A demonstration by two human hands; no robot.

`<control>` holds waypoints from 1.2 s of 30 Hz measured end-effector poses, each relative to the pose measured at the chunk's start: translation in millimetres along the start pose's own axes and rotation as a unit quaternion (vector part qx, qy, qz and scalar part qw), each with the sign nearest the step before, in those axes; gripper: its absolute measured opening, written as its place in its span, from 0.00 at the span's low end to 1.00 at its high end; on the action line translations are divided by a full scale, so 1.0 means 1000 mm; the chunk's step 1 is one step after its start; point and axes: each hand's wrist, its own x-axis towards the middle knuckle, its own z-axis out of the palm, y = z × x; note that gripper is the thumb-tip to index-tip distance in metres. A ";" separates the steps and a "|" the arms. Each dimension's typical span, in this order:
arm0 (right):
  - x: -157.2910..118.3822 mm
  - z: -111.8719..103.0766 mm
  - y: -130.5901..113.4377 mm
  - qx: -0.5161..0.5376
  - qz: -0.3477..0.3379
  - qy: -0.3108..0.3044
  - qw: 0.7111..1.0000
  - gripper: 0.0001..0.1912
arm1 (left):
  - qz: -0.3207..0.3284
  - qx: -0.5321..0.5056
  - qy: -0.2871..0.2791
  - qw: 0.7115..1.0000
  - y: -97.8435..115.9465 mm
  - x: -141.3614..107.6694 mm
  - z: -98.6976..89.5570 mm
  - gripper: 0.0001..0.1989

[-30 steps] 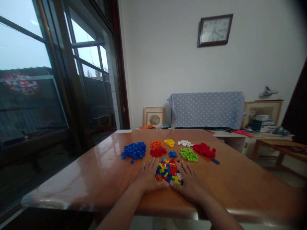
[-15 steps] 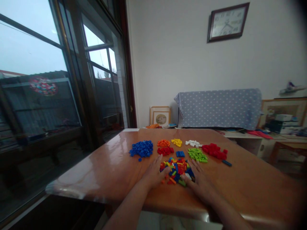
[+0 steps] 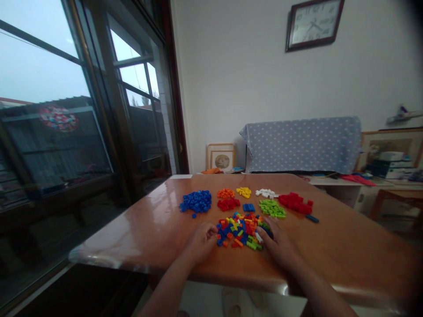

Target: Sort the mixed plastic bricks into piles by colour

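A mixed heap of small coloured building bricks (image 3: 241, 230) lies on the table in front of me. Just at its left edge is my left hand (image 3: 201, 240), its fingers curled together; whatever they may hold is hidden. Along the heap's right side rests my right hand (image 3: 281, 243), open, with thumb and fingers apart and the thumb over some dark blue bricks. Behind the heap are sorted piles: red bricks (image 3: 228, 204), a small blue group (image 3: 248, 207) and lime green bricks (image 3: 272, 208).
Farther back sit a large blue pile (image 3: 196, 201), orange bricks (image 3: 226, 193), yellow bricks (image 3: 243, 192), white bricks (image 3: 266, 193) and bigger red bricks (image 3: 295, 203). One dark blue brick (image 3: 312, 218) lies apart on the right. The glossy wooden table (image 3: 139, 233) has a rounded front edge.
My left hand has drawn back leftward from the heap and curled its fingers. My right hand has shifted slightly right and stays spread. More of the heap shows between them.
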 end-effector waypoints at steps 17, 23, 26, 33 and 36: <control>0.005 0.005 0.006 -0.032 -0.002 -0.023 0.999 0.44 | -0.016 0.110 -0.008 0.994 0.014 0.004 -0.002 0.11; 0.005 0.006 0.007 -0.030 0.011 -0.020 0.999 0.45 | -0.065 0.103 -0.028 0.992 0.008 0.017 0.005 0.09; 0.006 0.007 0.009 -0.032 0.011 -0.018 0.999 0.45 | -0.078 0.091 -0.027 0.992 0.006 0.019 0.008 0.10; 0.007 0.009 0.011 -0.029 0.012 -0.015 0.999 0.45 | -0.102 0.103 -0.002 0.989 0.002 0.021 0.010 0.08; 0.005 0.008 0.009 -0.036 0.011 -0.018 0.999 0.45 | -0.111 0.128 0.014 0.985 -0.001 0.022 0.007 0.06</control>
